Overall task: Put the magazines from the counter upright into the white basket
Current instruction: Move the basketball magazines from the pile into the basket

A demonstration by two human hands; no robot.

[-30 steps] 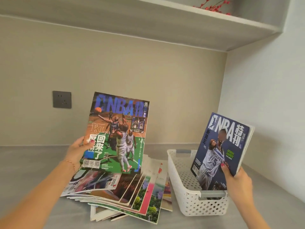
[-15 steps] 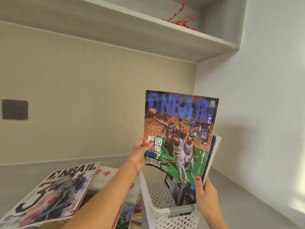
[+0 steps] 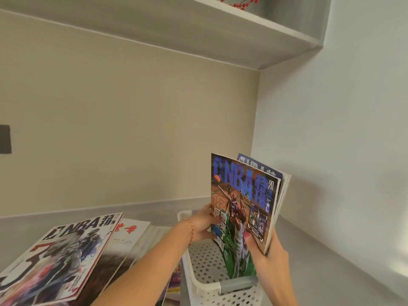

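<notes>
Two NBA magazines stand upright in the white perforated basket [image 3: 205,290] on the grey counter. The front one, the green-court magazine [image 3: 240,208], has its lower end down inside the basket. My left hand [image 3: 203,224] grips its left edge. Behind it the dark blue magazine [image 3: 260,164] shows only its top and page edges. My right hand [image 3: 271,259] clasps the right edges of both magazines. A stack of magazines [image 3: 66,257] lies flat to the left of the basket, with a white-covered NBA issue on top.
A wall shelf [image 3: 220,34] with red berries runs overhead. A dark wall socket [image 3: 4,139] is at the left edge. The right wall [image 3: 342,151] stands close beside the basket. Bare counter [image 3: 320,250] lies right of the basket.
My left hand carried the green-court magazine rightward from above the stack to in front of the blue one, then lowered its end into the basket. The view swung right.
</notes>
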